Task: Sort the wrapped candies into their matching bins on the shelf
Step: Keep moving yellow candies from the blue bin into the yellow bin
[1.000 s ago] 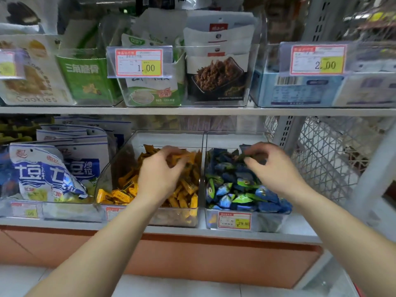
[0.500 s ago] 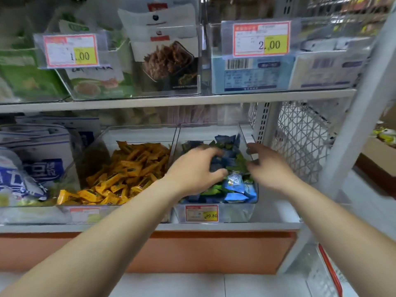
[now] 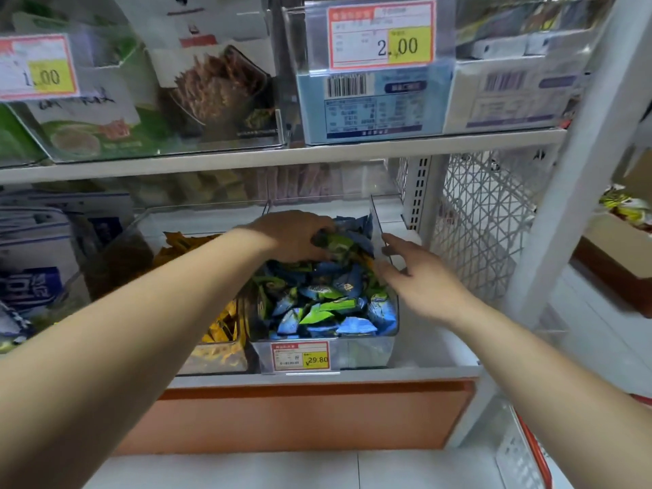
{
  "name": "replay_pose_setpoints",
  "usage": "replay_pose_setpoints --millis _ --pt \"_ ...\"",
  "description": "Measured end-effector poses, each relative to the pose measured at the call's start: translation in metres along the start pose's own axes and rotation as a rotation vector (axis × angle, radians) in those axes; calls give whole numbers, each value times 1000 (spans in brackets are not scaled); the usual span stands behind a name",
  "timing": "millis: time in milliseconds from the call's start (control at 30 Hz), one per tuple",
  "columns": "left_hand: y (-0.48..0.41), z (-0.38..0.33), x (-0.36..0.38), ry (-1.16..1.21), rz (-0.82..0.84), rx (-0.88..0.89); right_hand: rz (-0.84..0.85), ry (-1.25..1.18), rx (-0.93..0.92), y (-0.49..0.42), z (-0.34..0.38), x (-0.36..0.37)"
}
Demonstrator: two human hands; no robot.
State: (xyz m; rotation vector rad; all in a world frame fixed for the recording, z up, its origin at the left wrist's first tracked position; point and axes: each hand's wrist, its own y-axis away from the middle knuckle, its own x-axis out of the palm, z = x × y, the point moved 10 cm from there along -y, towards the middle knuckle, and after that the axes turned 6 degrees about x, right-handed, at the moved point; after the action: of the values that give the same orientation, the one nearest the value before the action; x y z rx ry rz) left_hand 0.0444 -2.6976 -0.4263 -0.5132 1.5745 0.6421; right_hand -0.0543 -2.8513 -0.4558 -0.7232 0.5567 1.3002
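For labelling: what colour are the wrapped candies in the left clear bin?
Orange-yellow wrapped candies, head view.

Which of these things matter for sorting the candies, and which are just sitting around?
In the job: left hand, right hand, blue and green candies, their clear bin, yellow candies.
Just there: snack packets, price tags, wire mesh.
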Motion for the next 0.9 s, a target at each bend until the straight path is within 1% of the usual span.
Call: replay_pose_setpoints --millis 167,200,233,267,333,400,433,467,533,633,700,800,833,900 --pt "0 -3 -16 -183 152 -62 11 -18 -12 0 -1 1" --pt "-2 -8 -21 -240 134 -69 13 -25 -15 0 -1 1" --pt "-7 -19 -26 -264 79 -54 10 -29 -19 0 -1 0" --pt "-12 -33 -28 -221 6 -9 3 -31 -22 0 -1 0" --pt "-19 -63 -23 23 -96 112 -21 -43 -18 0 -1 -2" --pt "-20 -71 -10 230 -111 161 -33 -55 -12 -1 -3 -3" --pt "-18 -65 -3 275 -105 156 -28 -54 -15 -1 -3 -2" --pt "-14 -56 4 285 -95 142 -21 -50 -17 0 -4 -1" --pt "-6 -37 12 228 -88 134 -11 -48 -14 -1 -6 -1" --pt "6 -25 9 162 -96 180 -10 -59 -19 -1 -3 -1" --pt "10 -18 9 147 -36 163 -9 -59 -31 0 0 0" --pt "11 -10 7 206 38 83 -16 -45 -21 -1 0 0" --pt "8 -10 5 184 32 58 -17 -40 -12 -1 0 0" --pt "-3 -17 0 40 -30 25 -15 -36 -2 -2 -1 1"
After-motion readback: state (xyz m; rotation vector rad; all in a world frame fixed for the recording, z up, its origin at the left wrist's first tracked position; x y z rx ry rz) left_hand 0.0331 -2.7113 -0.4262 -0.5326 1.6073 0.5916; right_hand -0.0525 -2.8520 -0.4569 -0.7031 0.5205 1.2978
